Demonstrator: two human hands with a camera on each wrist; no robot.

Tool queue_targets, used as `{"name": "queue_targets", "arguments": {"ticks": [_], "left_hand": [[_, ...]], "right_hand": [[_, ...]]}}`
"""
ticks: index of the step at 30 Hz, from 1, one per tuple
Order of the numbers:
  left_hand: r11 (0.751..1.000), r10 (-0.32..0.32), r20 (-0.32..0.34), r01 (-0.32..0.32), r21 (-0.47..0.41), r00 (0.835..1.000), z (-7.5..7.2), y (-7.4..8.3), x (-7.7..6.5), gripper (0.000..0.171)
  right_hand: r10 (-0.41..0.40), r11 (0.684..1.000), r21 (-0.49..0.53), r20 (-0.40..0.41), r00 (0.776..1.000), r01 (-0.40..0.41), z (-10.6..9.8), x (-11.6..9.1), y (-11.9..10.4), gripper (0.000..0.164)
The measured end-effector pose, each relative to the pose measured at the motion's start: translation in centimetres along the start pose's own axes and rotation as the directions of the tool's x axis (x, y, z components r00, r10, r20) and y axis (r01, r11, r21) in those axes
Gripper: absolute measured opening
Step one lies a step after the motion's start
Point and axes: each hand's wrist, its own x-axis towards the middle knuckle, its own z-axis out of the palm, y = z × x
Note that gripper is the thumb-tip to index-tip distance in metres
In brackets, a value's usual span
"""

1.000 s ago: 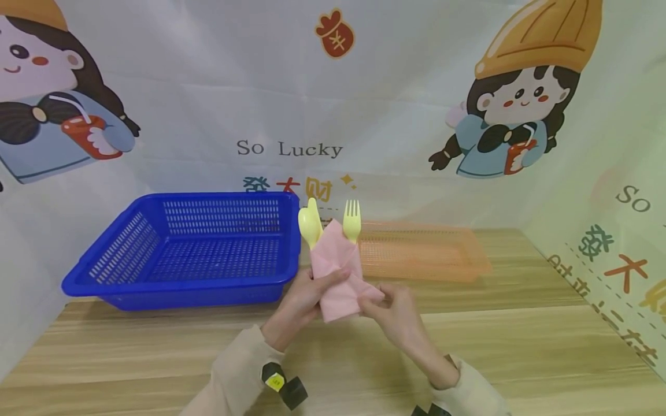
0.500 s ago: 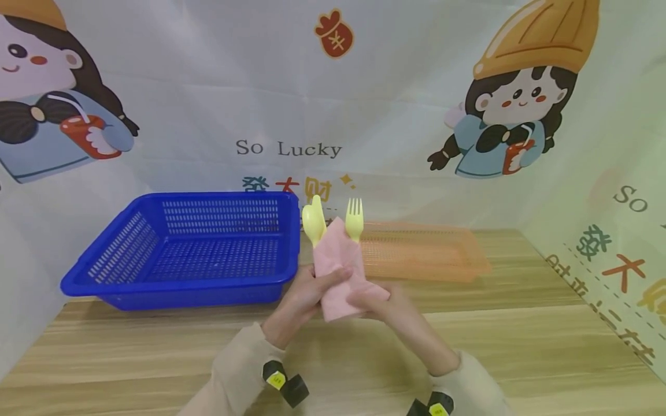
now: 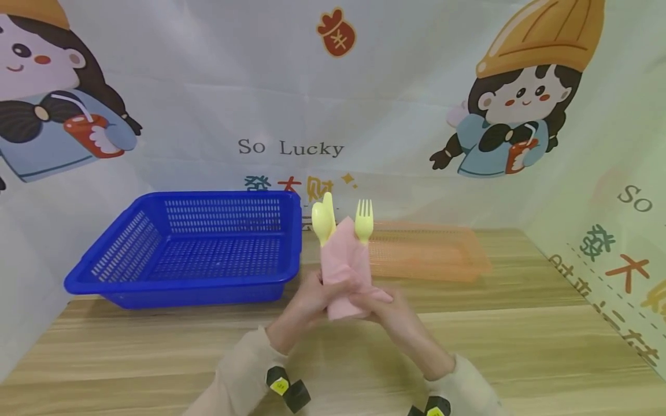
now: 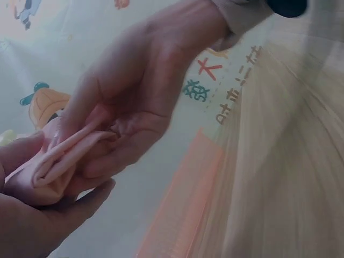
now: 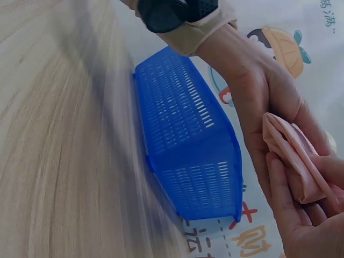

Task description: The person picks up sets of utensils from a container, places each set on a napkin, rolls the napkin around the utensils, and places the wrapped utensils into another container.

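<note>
Both hands hold a folded pink napkin (image 3: 346,263) above the table, with yellow cutlery standing up out of its top. A spoon (image 3: 322,222) and a knife (image 3: 329,203) overlap on the left side; a fork (image 3: 364,218) rises at the right. My left hand (image 3: 314,297) grips the napkin's lower left, thumb across its front. From the right, my right hand (image 3: 389,306) pinches the lower part, its thumb near the left one. Layered folds of the napkin (image 4: 67,156) show between the hands in the left wrist view. The cutlery handles are hidden inside.
A blue plastic basket (image 3: 182,284) stands on the left of the wooden table (image 3: 494,346). An orange mesh basket (image 3: 432,254) sits behind the hands to the right. A printed cloth backdrop (image 3: 395,104) hangs behind the table and along its sides.
The wrapped cutlery has shifted slightly right and stands more upright. My right hand has moved from the napkin's right corner inward onto its front. The left hand keeps its grip.
</note>
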Motion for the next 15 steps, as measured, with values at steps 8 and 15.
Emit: {"name": "queue_targets", "arguments": {"ticks": [8,15], "left_hand": [[0.999,0.015,-0.032,-0.014,0.037,0.999,0.18,-0.23,-0.35,0.031],[1.000,0.011,-0.072,-0.010,0.013,0.997,-0.55,-0.02,0.16,0.030]], "right_hand": [[-0.019,1.000,-0.015,-0.055,0.998,0.019,0.23,-0.14,-0.18,0.034],[-0.136,0.981,-0.170,-0.253,0.958,0.095,-0.17,-0.71,-0.64,0.022]]}}
